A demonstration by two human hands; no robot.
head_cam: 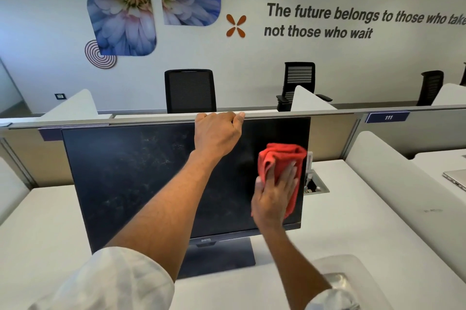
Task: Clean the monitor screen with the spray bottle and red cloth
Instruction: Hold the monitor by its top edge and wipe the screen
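Note:
A black monitor (131,173) stands on the white desk, its dark screen smudged with pale streaks on the left half. My left hand (216,133) grips the monitor's top edge near the middle. My right hand (273,198) lies flat on a folded red cloth (282,158) and presses it against the right side of the screen. What may be the spray bottle (309,158) peeks out white behind the monitor's right edge, mostly hidden.
The monitor's base (227,256) rests on the white desk (50,234). A cable hatch (316,185) sits open behind the screen at right. A laptop (456,178) lies on the neighbouring desk. Low partitions and black chairs (190,90) stand behind.

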